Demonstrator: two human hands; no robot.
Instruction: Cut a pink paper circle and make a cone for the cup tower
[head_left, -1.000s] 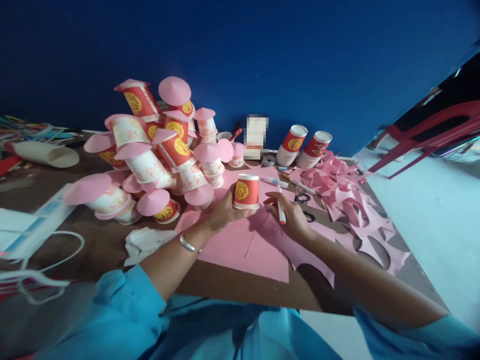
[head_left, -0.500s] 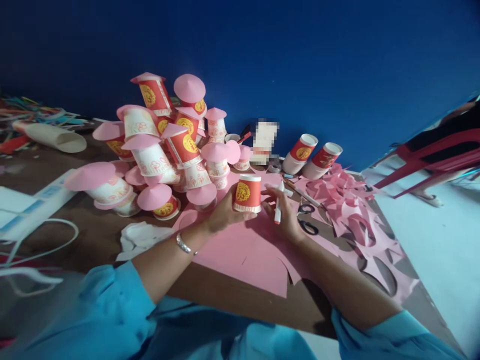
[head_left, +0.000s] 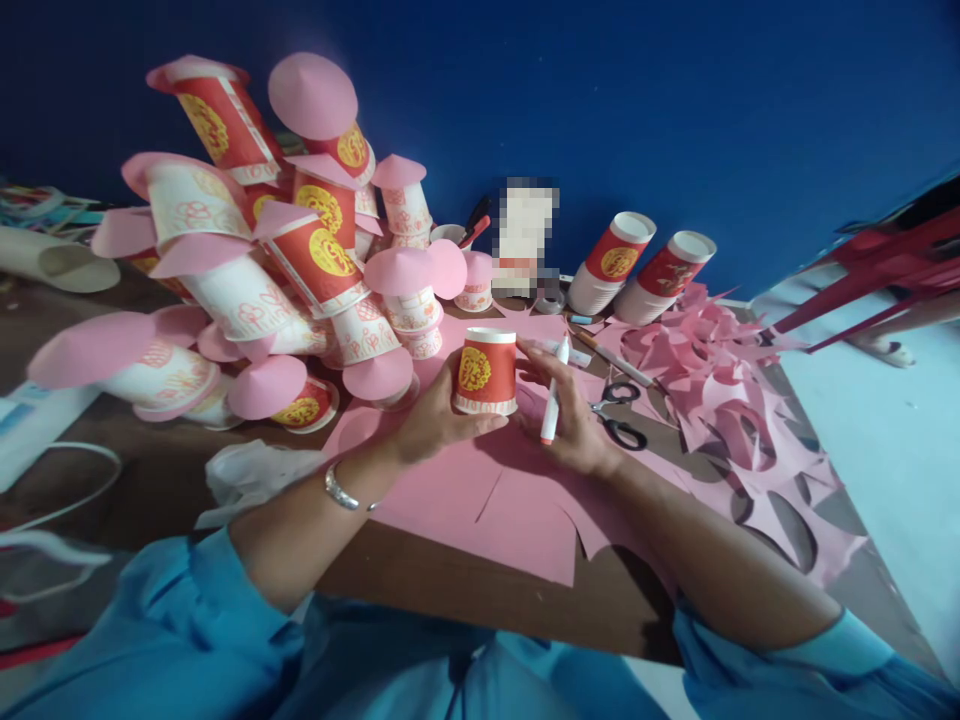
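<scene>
My left hand (head_left: pixel 442 415) is closed around the side of a red paper cup (head_left: pixel 495 375) with a yellow emblem. The cup is upside down, its narrow base up and its flower-printed rim low, just above the pink paper. My right hand (head_left: pixel 574 430) has a white marker (head_left: pixel 553 400) with an orange end held between its fingers. Its fingertips reach toward the cup's right side; whether they touch it I cannot tell. Pink paper sheets (head_left: pixel 465 525) lie beneath both hands. Scissors (head_left: pixel 622 415) with black handles rest just right of my right hand.
Paper cups with pink cone roofs form a tall pile (head_left: pixel 247 290) on the left. Two cup stacks (head_left: pixel 611 262) lean near the blue wall. Pink paper scraps (head_left: pixel 742 420) spread along the table's right edge. Crumpled white plastic (head_left: pixel 255 475) lies by my left forearm.
The view has shifted, so the cup pile looks larger and further left. The same cup and marker stay in my hands; their grips look much the same.
</scene>
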